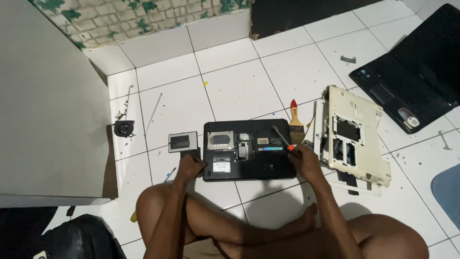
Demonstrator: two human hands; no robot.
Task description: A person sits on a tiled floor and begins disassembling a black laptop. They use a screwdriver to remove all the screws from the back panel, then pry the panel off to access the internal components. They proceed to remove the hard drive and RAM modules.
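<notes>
- We see a white tiled floor (239,91) and a leaf-patterned wall (143,14) at the top.
- A grey board (43,105) stands at left.
- Small fan (124,128), thin rods (153,112) and a square cover plate (182,142) lie left of centre.
- Upturned black laptop (249,149) sits mid-floor, before our crossed legs; bottom panels are off, showing a silver drive and circuit boards.
- Left hand (190,165) rests on the laptop's near left corner, fingers curled over the edge; how firmly it holds, we cannot tell.
- Right hand (303,158) is closed around a screwdriver (282,137), orange collar, tip over the laptop's right half.
- Paintbrush (295,120), white laptop shell (352,134) and a second black laptop (417,76) lie to the right.
</notes>
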